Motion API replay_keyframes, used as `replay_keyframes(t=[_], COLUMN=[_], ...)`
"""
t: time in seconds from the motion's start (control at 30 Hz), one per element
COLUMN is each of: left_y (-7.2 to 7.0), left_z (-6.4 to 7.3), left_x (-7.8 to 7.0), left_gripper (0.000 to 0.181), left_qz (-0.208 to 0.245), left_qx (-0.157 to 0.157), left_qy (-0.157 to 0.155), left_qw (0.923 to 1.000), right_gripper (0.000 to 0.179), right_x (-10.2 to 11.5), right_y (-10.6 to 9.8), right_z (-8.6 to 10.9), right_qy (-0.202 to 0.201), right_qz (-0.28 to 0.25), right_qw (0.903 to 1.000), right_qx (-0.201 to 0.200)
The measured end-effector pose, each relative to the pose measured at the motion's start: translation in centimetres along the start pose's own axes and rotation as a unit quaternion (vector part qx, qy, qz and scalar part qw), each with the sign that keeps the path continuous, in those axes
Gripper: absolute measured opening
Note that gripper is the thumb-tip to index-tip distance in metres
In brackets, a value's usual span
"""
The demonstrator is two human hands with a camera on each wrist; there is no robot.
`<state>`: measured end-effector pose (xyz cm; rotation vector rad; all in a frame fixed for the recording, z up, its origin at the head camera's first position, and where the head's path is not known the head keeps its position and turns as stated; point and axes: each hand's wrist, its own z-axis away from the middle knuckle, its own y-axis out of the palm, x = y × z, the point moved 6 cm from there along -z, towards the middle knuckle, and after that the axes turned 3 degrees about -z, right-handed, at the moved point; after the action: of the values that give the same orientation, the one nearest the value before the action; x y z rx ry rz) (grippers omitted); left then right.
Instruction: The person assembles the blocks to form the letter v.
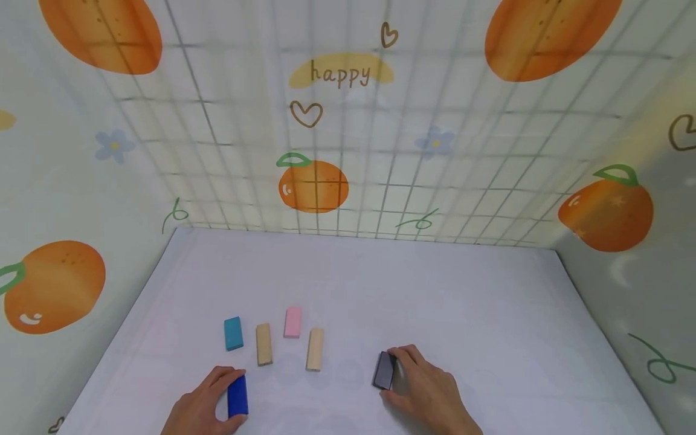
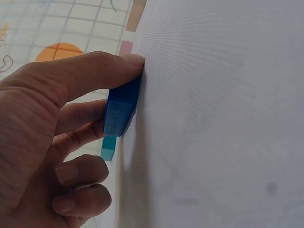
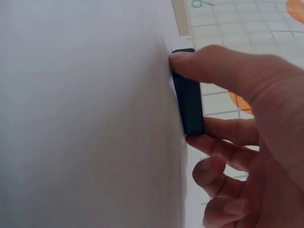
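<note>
Printed sheeting point(image 1: 370, 151) with oranges, hearts and grid lines rises beyond both hands, and it also closes off the sides of the white counter point(image 1: 462, 290). Low on that counter, the left hand point(image 1: 202, 402) pinches a dark blue block point(image 1: 237, 396) by its ends, fingertips on the far end and thumb on the near one. To its right, well apart, the right hand point(image 1: 429, 389) pinches a dark grey block point(image 1: 384, 370) the same way. Whether either block is lifted slightly or rests on the counter, I cannot tell.

Four more blocks lie apart from one another ahead of the hands: a teal block point(image 1: 234, 333) just beyond the left fingers, a tan block point(image 1: 264, 344) ahead and a little right of them, a pink block point(image 1: 292, 322) farther out, and a pale wooden block point(image 1: 315, 349) between the two hands, beyond their line.

Each grip looks narrow, so a block could pivot or slip if thumb and fingers pressed unevenly. Pushing the left hand forward while low might knock the teal or tan block, since both sit near its fingers. Were the right hand swept leftward and outward, its block could bump the pale wooden one. Too hard a squeeze, slightly off line, might make a smooth block shoot free.
</note>
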<state>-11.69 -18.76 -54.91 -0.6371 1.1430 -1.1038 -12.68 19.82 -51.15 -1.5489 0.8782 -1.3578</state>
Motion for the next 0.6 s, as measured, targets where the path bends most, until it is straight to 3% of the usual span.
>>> replay_keyframes(t=[0.6], left_y=[-0.30], left_z=[0.12], left_x=[-0.38], left_gripper=[0.075], left_qz=[-0.003], left_qx=[0.004], left_qy=[-0.006], left_qw=[1.0000], right_gripper=[0.064], right_x=[0.01], right_y=[0.28], right_z=[-0.24], right_qy=[0.018], right_qz=[0.006], right_qw=[0.9997], right_qx=[0.018])
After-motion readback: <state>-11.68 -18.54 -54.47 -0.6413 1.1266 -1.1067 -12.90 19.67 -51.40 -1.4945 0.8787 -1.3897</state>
